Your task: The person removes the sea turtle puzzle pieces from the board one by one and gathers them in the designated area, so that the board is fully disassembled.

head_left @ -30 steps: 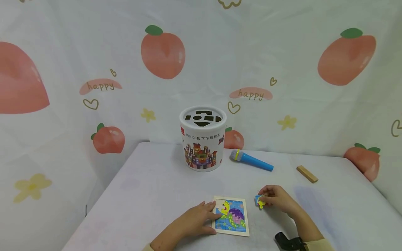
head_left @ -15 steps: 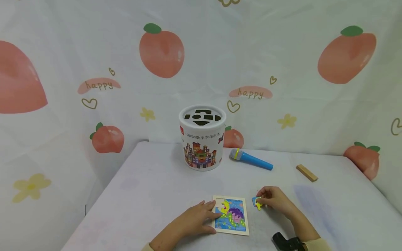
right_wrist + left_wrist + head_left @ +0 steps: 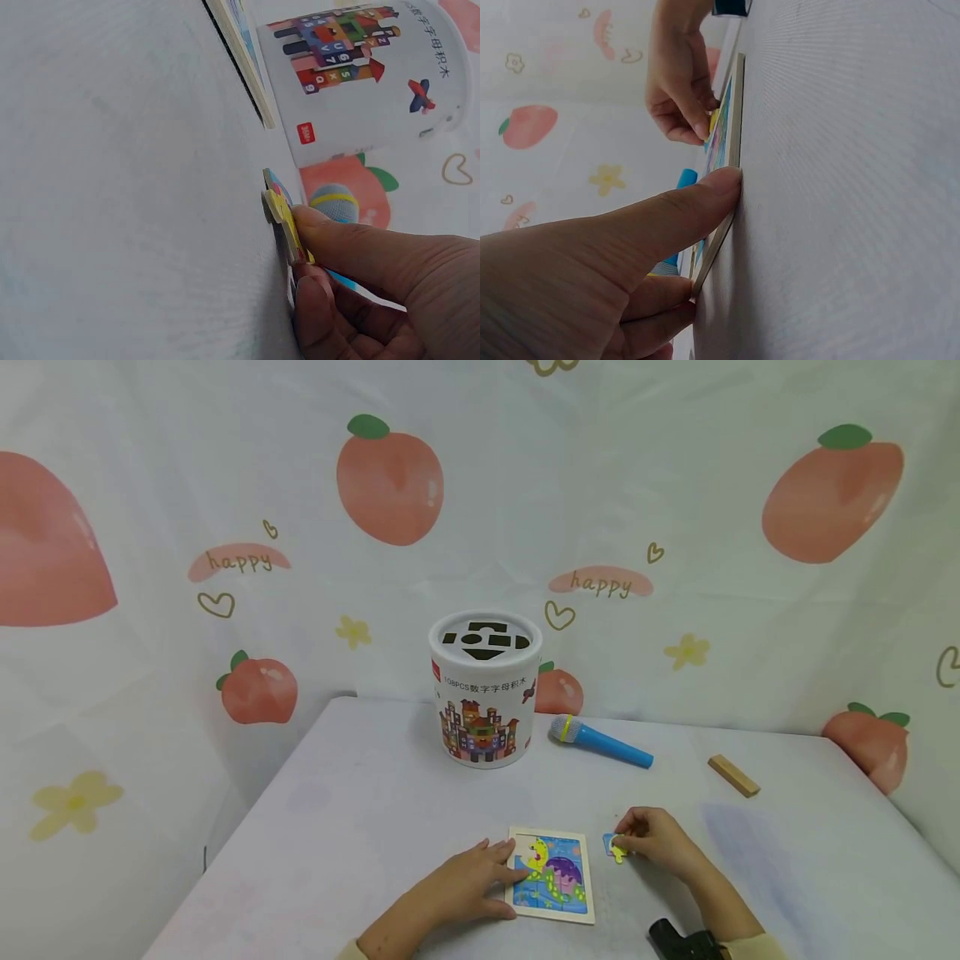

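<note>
A jigsaw puzzle in a pale wooden frame [image 3: 590, 893] lies on the table, with a purple, yellow and blue picture. My left hand [image 3: 474, 883] rests on its left side, fingers spread; in the left wrist view the thumb touches the frame's edge. Just right of the frame, my right hand [image 3: 660, 842] pinches a small blue and yellow puzzle piece [image 3: 618, 855] between thumb and fingers. Seen from the right wrist, the puzzle piece [image 3: 282, 214] stands tilted close to the tabletop, apart from the frame. Part of it is hidden by the fingers.
Behind the puzzle stands a white lidded bucket [image 3: 486, 693] with shaped holes in its top. A blue toy microphone [image 3: 603, 743] lies to its right, and a wooden block [image 3: 733, 775] farther right. A printed peach cloth [image 3: 480, 485] hangs behind the table.
My right hand has shifted slightly left toward the frame with the puzzle piece, mostly in the first half second. The left hand keeps its place on the puzzle.
</note>
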`<action>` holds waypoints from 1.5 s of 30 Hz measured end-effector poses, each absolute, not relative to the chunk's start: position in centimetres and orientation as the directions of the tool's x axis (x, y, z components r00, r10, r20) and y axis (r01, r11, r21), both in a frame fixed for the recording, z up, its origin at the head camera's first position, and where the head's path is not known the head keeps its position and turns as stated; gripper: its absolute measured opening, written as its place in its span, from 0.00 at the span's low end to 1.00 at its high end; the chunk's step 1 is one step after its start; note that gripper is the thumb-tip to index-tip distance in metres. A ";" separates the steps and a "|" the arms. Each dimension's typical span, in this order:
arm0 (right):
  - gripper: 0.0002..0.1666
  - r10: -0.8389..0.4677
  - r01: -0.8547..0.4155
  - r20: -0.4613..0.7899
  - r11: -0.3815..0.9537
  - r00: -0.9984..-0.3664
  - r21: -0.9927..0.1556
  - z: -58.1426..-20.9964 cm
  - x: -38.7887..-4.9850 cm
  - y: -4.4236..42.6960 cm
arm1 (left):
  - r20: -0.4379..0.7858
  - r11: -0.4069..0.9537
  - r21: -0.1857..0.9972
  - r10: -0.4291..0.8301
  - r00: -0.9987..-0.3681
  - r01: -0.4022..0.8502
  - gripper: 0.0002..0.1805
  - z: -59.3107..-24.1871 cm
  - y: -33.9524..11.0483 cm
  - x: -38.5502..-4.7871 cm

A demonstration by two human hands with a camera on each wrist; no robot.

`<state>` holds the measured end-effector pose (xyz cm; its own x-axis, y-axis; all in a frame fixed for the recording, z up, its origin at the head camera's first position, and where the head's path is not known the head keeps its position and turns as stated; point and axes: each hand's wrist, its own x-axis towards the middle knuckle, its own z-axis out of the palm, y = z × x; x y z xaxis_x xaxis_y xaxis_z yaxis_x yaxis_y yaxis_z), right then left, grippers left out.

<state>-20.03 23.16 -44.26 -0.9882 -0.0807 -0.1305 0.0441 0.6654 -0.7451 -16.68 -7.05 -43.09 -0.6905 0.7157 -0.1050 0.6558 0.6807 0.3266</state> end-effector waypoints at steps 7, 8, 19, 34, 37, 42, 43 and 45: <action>0.07 -0.084 0.025 -0.117 0.701 -0.990 -0.713 -44.1 -20.2 23.1 | -0.120 0.683 0.331 0.715 -0.689 0.651 0.30 -42.9 -7.1 -16.7; 0.07 -0.081 0.024 -0.113 0.703 -0.990 -0.711 -44.1 -20.2 23.1 | -0.120 0.684 0.329 0.715 -0.689 0.651 0.30 -42.9 -7.1 -16.8; 0.15 -0.156 -0.002 -0.144 0.683 -0.977 -0.731 -44.2 -20.2 23.5 | -0.111 0.674 0.294 0.729 -0.676 0.678 0.30 -43.2 -7.2 -16.9; 0.16 -0.198 -0.072 -0.100 0.707 -0.975 -0.703 -42.4 -20.4 24.2 | -0.088 0.675 0.226 0.732 -0.676 0.702 0.39 -42.9 -6.5 -17.2; 0.17 -0.266 -0.143 -0.063 0.685 -0.962 -0.715 -41.9 -20.5 23.7 | -0.094 0.669 0.227 0.739 -0.667 0.708 0.38 -43.3 -6.2 -17.3; 0.18 -0.387 -0.255 -0.020 0.644 -0.922 -0.721 -41.3 -20.8 22.0 | -0.133 0.679 0.244 0.731 -0.669 0.693 0.37 -43.3 -5.7 -17.2; 0.17 -0.396 -0.263 -0.019 0.643 -0.918 -0.719 -41.2 -20.9 21.6 | -0.142 0.682 0.250 0.728 -0.671 0.687 0.37 -43.2 -5.5 -17.2; 0.17 -0.414 -0.280 -0.015 0.640 -0.910 -0.716 -41.1 -21.1 20.9 | -0.160 0.692 0.258 0.719 -0.676 0.675 0.36 -43.1 -5.2 -17.2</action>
